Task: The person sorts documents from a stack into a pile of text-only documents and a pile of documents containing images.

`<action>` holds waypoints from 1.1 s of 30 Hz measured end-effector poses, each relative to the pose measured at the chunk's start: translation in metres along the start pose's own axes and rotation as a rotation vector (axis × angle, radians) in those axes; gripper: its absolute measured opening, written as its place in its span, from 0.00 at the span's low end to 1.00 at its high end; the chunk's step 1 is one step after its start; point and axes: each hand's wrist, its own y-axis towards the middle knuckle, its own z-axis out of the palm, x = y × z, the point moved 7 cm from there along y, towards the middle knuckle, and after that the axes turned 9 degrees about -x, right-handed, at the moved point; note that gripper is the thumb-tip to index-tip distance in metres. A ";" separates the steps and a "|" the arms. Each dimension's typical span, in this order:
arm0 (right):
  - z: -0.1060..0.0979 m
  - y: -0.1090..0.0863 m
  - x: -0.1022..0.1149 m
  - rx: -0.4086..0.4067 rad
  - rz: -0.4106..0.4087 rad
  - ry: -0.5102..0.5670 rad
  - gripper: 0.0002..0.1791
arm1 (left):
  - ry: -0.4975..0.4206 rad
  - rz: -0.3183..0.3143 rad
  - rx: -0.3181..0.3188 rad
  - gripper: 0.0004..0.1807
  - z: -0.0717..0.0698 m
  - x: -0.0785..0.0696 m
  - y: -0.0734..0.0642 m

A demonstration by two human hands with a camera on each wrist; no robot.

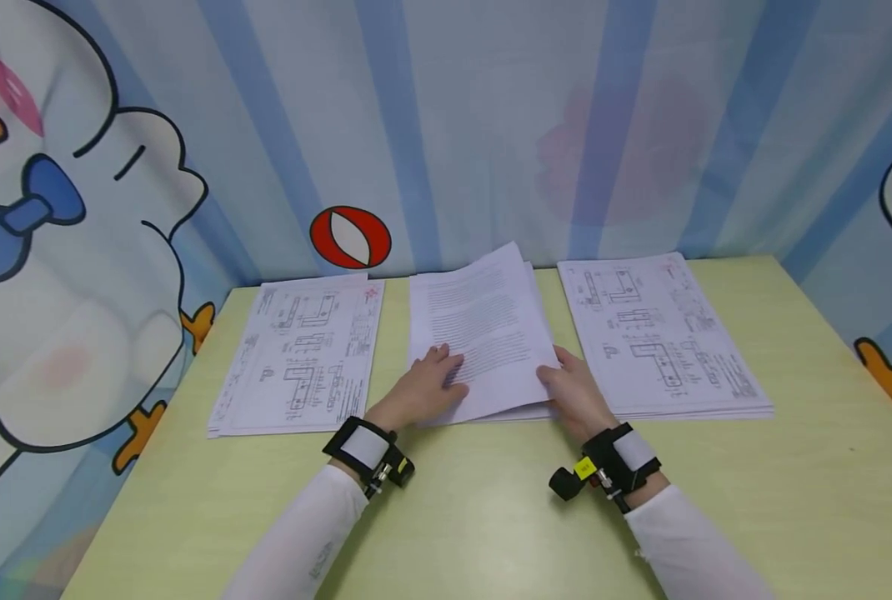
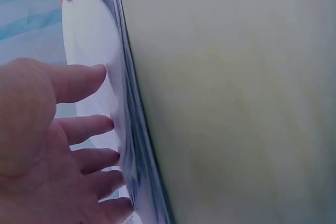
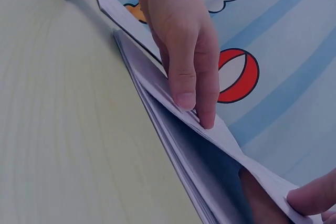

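In the head view a stack of printed paper (image 1: 483, 325) lies in the middle of the table, its top sheet covered in lines of text. My left hand (image 1: 427, 387) rests on the sheet's lower left part. In the left wrist view the left fingers (image 2: 86, 128) are spread, their tips touching the paper (image 2: 89, 30). My right hand (image 1: 577, 387) pinches the right edge, thumb on top. Seen from the right wrist, the right thumb (image 3: 315, 192) presses above while fingers (image 3: 260, 200) sit beneath the lifted paper (image 3: 236, 156), with a gap over the sheets below.
A stack of technical drawings (image 1: 311, 333) lies on the left and another stack of drawings (image 1: 648, 317) on the right. The pale yellow table (image 1: 483, 517) meets a striped cartoon curtain (image 1: 483, 125) at the back. Each wrist wears a black strap with a small camera.
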 end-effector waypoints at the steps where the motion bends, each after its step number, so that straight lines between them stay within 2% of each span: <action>1: -0.002 0.000 -0.001 -0.003 0.001 -0.013 0.32 | 0.003 0.001 0.004 0.32 0.001 -0.002 0.002; 5: -0.011 -0.001 -0.001 -0.033 -0.018 -0.133 0.33 | 0.008 -0.001 0.014 0.31 0.003 -0.005 0.004; 11: -0.022 -0.001 0.007 -0.018 -0.095 -0.453 0.30 | -0.025 0.002 0.017 0.31 0.002 -0.001 0.005; 14: -0.028 -0.004 0.018 -0.025 -0.159 -0.590 0.29 | -0.091 -0.013 -0.007 0.29 -0.001 0.003 0.005; 18: -0.035 -0.014 0.041 -0.117 -0.318 -0.717 0.28 | -0.175 -0.021 -0.050 0.27 -0.007 0.008 0.003; 21: -0.031 -0.023 0.054 -0.148 -0.429 -0.721 0.26 | -0.209 -0.016 -0.074 0.26 -0.014 0.013 -0.001; 25: -0.013 -0.032 0.061 -0.077 -0.484 -0.649 0.27 | -0.231 -0.028 -0.106 0.25 -0.032 0.020 -0.011; 29: 0.010 -0.035 0.064 0.025 -0.460 -0.511 0.29 | -0.235 -0.064 -0.157 0.25 -0.056 0.035 -0.024; 33: 0.039 -0.037 0.065 0.132 -0.392 -0.370 0.32 | -0.195 -0.121 -0.210 0.26 -0.080 0.061 -0.039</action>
